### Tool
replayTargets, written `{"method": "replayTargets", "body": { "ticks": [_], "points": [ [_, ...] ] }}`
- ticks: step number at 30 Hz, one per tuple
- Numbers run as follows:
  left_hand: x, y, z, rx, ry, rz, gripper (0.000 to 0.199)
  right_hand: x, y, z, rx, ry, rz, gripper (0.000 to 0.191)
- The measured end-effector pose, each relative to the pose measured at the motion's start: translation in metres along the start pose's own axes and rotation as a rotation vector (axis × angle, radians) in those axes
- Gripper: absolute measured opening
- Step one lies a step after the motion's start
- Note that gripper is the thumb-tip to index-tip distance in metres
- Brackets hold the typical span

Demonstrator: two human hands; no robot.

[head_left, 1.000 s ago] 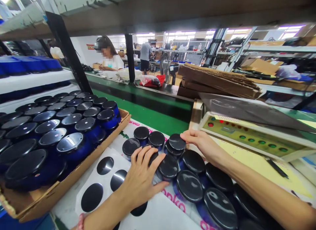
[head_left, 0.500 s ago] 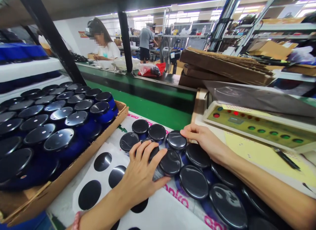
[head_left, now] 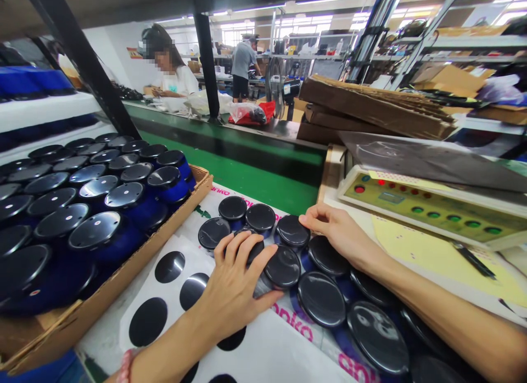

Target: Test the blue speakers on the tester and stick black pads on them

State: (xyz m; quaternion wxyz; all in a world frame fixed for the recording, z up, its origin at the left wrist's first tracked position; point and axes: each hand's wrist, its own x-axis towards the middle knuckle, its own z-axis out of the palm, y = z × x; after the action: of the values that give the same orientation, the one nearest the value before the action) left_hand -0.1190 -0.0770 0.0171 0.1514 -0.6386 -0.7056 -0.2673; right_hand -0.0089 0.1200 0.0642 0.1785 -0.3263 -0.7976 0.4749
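Currently, the right hand (head_left: pixel 346 235) has its fingertips drawn together at the right edge of a black disc (head_left: pixel 293 230), apparently pinching it. The disc lies over the top of a blue unit, near the far end of a group standing on the film (head_left: pixel 294 324) that covers the surface.

Left hand (head_left: pixel 236 287): fingers bent over a neighbouring unit (head_left: pixel 256 252), thumb spread aside — grip cannot be confirmed, as the hand hides most of that unit. Its forearm crosses a white sheet (head_left: pixel 284 353) bearing round black dots (head_left: pixel 148 322).

To the left, a cardboard tray (head_left: pixel 123 269) holds rows of like units, black faces up. To the right — a control panel (head_left: pixel 436 207) with a red light lit, and a pen (head_left: pixel 473 260) lying on yellow paper (head_left: pixel 403 246).
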Motion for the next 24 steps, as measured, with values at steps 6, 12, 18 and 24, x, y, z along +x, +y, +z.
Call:
{"method": "replayTargets", "body": {
  "ticks": [6,12,18,24],
  "points": [
    [0.0003,-0.0001,0.0008,-0.005,0.003,0.001,0.053,-0.0005,0.0007,0.0012,-0.080,0.039,-0.085,0.030],
    [0.0009,0.0002,0.0016,-0.008,0.000,-0.004,0.053,0.0004,0.0017,0.0008,-0.142,0.041,-0.134,0.028],
    [0.0006,-0.0002,0.0004,-0.002,-0.001,-0.002,0.052,0.0017,0.0020,-0.0008,-0.198,0.022,-0.155,0.024],
    [0.0008,0.0003,-0.0006,0.001,-0.002,-0.004,0.053,0.0003,0.0010,-0.0014,-0.272,0.028,-0.178,0.023]
  ]
}}
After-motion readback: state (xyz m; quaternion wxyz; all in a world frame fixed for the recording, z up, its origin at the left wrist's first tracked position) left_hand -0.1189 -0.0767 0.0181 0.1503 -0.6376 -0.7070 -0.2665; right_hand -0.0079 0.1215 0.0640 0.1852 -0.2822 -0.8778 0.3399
